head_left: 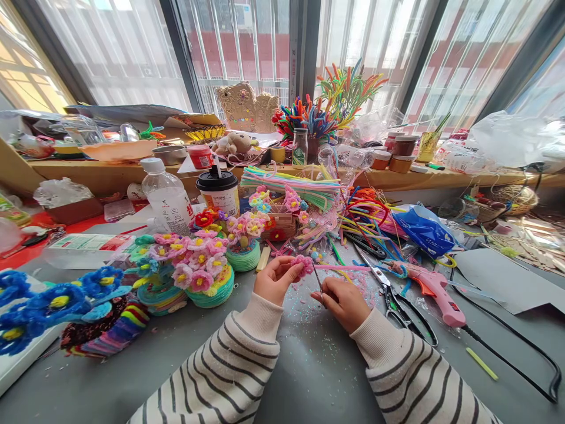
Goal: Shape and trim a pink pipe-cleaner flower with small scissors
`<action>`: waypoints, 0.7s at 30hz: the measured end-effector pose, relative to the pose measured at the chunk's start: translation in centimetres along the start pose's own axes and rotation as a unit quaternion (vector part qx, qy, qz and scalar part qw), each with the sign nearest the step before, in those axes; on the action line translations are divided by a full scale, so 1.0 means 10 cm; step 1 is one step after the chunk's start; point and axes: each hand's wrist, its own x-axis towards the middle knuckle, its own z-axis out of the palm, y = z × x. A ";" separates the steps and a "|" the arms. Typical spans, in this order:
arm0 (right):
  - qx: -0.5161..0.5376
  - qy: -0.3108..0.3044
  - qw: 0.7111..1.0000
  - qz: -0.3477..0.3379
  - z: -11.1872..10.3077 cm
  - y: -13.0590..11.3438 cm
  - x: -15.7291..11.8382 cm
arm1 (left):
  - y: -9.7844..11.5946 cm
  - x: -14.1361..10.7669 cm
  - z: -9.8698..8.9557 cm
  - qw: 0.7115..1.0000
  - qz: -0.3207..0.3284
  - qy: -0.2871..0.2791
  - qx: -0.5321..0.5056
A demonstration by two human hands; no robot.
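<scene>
Nearest me is the bare grey tabletop dusted with glitter; resting my wrists low above it would, I judge, steady both hands. My right hand is closed round a thin dark tool, upright beside the work; it is too slim from here for me to say whether it is tweezers or small scissors. My left hand pinches the fuzzy pink piece between thumb and fingertips, just in front of me and slightly left of the tool. I should grip it lightly so the fluff isn't crushed, and work with only the tool's tip, my fingertips clear of it. The pink strip stretching out to the right wants to lie free, away from the open scissors and the pink glue gun. Farther back, the bundled pastel stems lie well clear of my elbows.
</scene>
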 end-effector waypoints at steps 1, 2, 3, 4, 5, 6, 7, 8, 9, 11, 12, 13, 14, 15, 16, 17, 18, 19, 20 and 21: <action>-0.001 0.001 1.000 -0.001 0.00 0.00 0.00 | 0.00 0.00 -0.01 1.000 0.007 0.000 0.001; -0.001 0.000 1.000 0.000 0.00 0.00 0.01 | -0.01 0.01 -0.01 1.000 0.015 -0.002 0.002; 0.000 -0.002 1.000 0.003 0.00 -0.01 0.01 | -0.01 0.01 -0.02 1.000 0.023 -0.007 0.003; 0.004 -0.006 1.000 0.006 0.00 -0.01 0.01 | -0.02 0.01 -0.03 1.000 0.028 -0.012 0.002; 0.012 -0.013 1.000 0.010 0.00 -0.02 0.02 | -0.02 0.01 -0.03 0.999 0.031 -0.014 -0.004; 0.022 -0.020 0.999 0.014 -0.01 -0.03 0.01 | -0.02 0.02 -0.03 0.999 0.032 -0.012 -0.014; 0.034 -0.028 0.999 0.018 -0.01 -0.04 0.01 | -0.03 0.02 -0.03 0.999 0.030 -0.007 -0.027; 0.045 -0.036 0.998 0.019 -0.01 -0.05 0.01 | -0.03 0.02 -0.03 0.999 0.027 -0.002 -0.040; 0.054 -0.044 0.997 0.021 -0.01 -0.05 0.00 | -0.03 0.02 -0.02 0.998 0.022 -0.002 -0.050; 0.067 -0.059 0.996 0.022 -0.01 -0.06 -0.01 | -0.02 0.01 -0.02 0.998 0.014 -0.015 -0.054; 0.071 -0.064 0.995 0.023 -0.01 -0.06 -0.01 | -0.02 0.01 -0.02 0.999 0.012 -0.025 -0.047; 0.074 -0.067 0.995 0.024 -0.01 -0.06 -0.02 | -0.01 0.00 -0.02 0.999 0.012 -0.033 -0.035; 0.075 -0.069 0.994 0.025 0.00 -0.05 -0.02 | -0.01 0.00 -0.03 0.999 0.014 -0.036 -0.023; 0.075 -0.069 0.994 0.026 0.00 -0.05 -0.02 | 0.00 0.00 -0.03 0.999 0.017 -0.036 -0.012; 0.075 -0.070 0.994 0.024 0.00 -0.05 -0.02 | 0.00 0.00 -0.04 0.999 0.020 -0.031 -0.002; 0.074 -0.071 0.994 0.023 0.00 -0.05 -0.02 | 0.01 0.00 -0.04 0.999 0.022 -0.026 0.005; 0.074 -0.074 0.994 0.020 0.00 -0.05 -0.02 | 0.01 0.00 -0.04 0.999 0.024 -0.022 0.009; 0.073 -0.076 0.994 0.019 -0.01 -0.06 -0.02 | 0.01 0.00 -0.05 0.999 0.025 -0.021 0.011; 0.072 -0.077 0.994 0.019 -0.01 -0.06 -0.02 | 0.01 0.00 -0.05 0.999 0.025 -0.021 0.012; 0.071 -0.078 0.994 0.020 -0.01 -0.06 -0.01 | 0.01 0.00 -0.05 0.999 0.025 -0.023 0.012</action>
